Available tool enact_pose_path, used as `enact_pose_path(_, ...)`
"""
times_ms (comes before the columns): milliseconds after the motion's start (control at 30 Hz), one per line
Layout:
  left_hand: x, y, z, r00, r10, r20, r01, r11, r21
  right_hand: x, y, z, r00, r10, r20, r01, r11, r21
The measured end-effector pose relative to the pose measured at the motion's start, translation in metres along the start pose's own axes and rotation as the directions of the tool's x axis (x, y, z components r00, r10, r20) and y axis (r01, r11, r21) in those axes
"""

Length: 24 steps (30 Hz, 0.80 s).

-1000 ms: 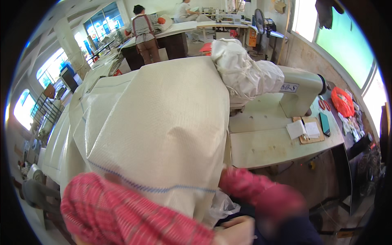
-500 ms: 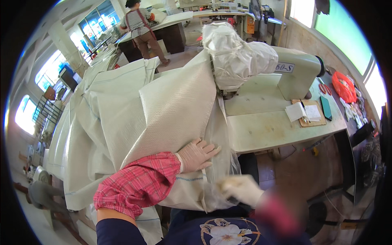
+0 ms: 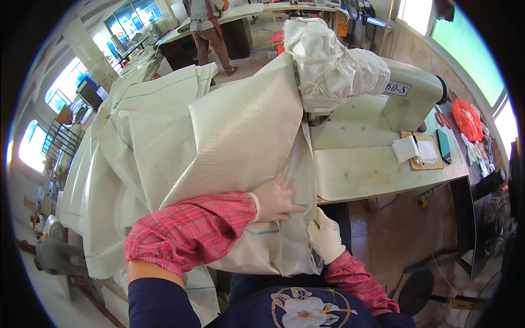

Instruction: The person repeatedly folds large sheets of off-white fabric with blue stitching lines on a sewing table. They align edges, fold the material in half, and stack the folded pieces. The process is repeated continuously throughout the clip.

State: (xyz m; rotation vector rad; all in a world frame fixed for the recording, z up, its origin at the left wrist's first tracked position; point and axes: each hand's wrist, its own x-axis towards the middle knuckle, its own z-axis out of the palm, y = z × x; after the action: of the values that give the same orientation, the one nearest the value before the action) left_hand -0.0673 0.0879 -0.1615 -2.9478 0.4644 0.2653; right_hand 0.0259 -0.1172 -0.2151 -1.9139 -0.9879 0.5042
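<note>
A large white woven plastic sheet [image 3: 235, 131] with thin blue lines lies in folds before me and runs up to the sewing machine's head. Beside its right edge shows a strip of clear film [image 3: 301, 169]. My left hand [image 3: 273, 201], in a thin pale glove, is bunched on the sheet near that edge, one finger reaching right. Its fingers are closed on the material, partly hidden by the hand itself. My right hand [image 3: 326, 238], in a white knit glove, pinches the sheet's right edge just below, its thumb pointing up.
The sewing machine [image 3: 410, 98], its head wrapped in white plastic, stands on a pale table [image 3: 361, 177]. A clipboard [image 3: 429, 164] with papers, a green case [image 3: 443, 145], red-handled scissors [image 3: 443, 119] and a red bag [image 3: 466, 120] lie at right. A person [image 3: 208, 33] stands farther back.
My right hand has moved up and right to the sheet's edge and grips it. The left hand's spread fingers have drawn together, and it has shifted slightly right.
</note>
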Motion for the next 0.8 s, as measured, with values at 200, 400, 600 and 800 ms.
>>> enact_pose_path(200, 0.000, 0.008, 0.010, 0.924, 0.104, -0.368, -0.081, 0.994, 0.078, -0.002, 0.008, -0.006, 0.998, -0.049, -0.037, 0.048, 0.999, -0.023)
enact_pose_path(400, -0.003, 0.014, -0.003, 0.995, 0.008, -0.100, -0.015, 0.998, -0.068, -0.008, -0.007, -0.020, 0.999, -0.001, 0.038, 0.011, 0.964, -0.265)
enact_pose_path(600, 0.009, 0.018, -0.003, 0.993, 0.052, -0.105, -0.060, 0.996, -0.068, -0.008, -0.023, -0.032, 0.968, -0.001, 0.250, 0.137, 0.839, -0.527)
enact_pose_path(800, 0.032, 0.042, -0.024, 0.993, 0.100, 0.070, -0.110, 0.981, 0.157, -0.005, -0.023, -0.021, 0.914, 0.059, 0.401, 0.261, 0.671, -0.693)
